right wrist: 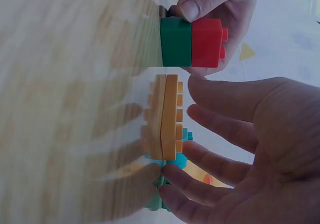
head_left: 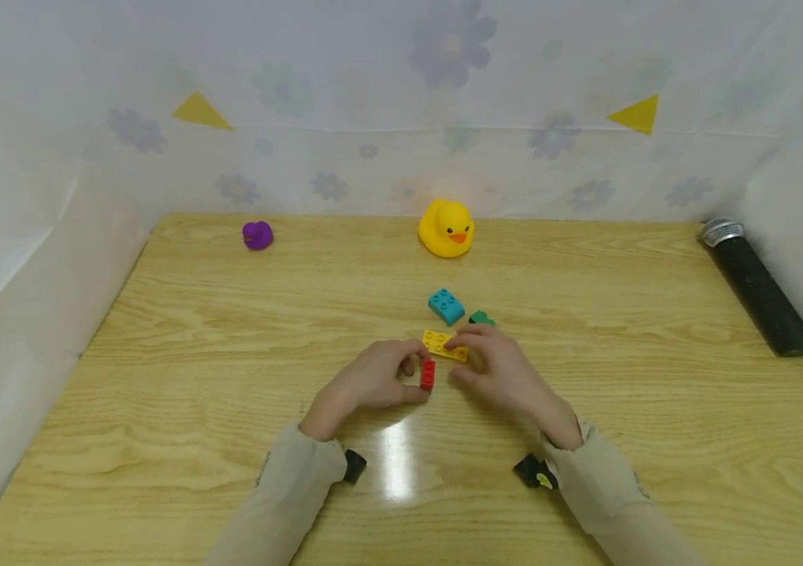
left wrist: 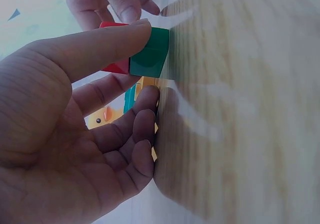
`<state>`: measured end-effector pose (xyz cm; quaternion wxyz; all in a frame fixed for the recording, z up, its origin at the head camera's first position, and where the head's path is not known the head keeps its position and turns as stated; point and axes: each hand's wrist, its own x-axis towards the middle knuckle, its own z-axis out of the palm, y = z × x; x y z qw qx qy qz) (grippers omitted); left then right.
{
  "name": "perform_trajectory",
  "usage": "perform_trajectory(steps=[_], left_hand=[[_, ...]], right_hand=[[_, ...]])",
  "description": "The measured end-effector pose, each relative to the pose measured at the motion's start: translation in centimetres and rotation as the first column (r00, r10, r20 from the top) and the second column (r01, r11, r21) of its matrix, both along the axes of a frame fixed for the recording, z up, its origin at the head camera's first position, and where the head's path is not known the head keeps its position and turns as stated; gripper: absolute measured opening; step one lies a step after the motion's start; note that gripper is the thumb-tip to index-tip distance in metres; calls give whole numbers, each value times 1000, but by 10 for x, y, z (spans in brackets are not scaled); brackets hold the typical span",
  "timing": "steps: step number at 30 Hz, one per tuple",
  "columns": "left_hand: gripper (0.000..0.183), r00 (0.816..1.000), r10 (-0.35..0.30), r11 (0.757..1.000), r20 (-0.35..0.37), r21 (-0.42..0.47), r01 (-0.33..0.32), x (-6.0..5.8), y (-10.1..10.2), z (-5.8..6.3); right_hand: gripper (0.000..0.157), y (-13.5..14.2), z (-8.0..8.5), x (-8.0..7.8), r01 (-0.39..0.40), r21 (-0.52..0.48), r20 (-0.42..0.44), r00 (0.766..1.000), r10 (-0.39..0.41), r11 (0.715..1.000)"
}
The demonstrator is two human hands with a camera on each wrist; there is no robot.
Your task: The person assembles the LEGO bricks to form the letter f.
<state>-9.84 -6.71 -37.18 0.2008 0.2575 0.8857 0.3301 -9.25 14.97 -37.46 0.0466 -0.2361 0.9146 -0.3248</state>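
My left hand (head_left: 383,376) pinches a two-brick stack between thumb and fingers. Its red brick (right wrist: 206,42) sits on top of a green brick (right wrist: 176,42), low at the tabletop. A flat yellow building brick (head_left: 436,343) with studs up lies just beyond the stack. Over its right end hovers my right hand (head_left: 500,369), fingers loosely spread and holding nothing. In the right wrist view, the thumb and fingers (right wrist: 220,126) stand along the yellow brick's studded side. A blue brick (head_left: 447,306) lies farther back, and a small green piece (head_left: 481,317) is partly hidden behind the right hand.
A yellow rubber duck (head_left: 446,229) stands at the back middle, with a small purple duck (head_left: 257,235) to its left. On the right lies a black microphone (head_left: 762,291). White flowered cloth (head_left: 373,94) borders the wooden table (head_left: 196,354).
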Motion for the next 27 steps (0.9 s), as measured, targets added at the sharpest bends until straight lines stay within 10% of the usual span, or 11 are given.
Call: perform_trajectory(steps=[27], left_hand=[[36,1000,-4,1000,-19,28,5,0,-1,-2]], right_hand=[[15,1,1,1,5,61,40,999,-8,998]])
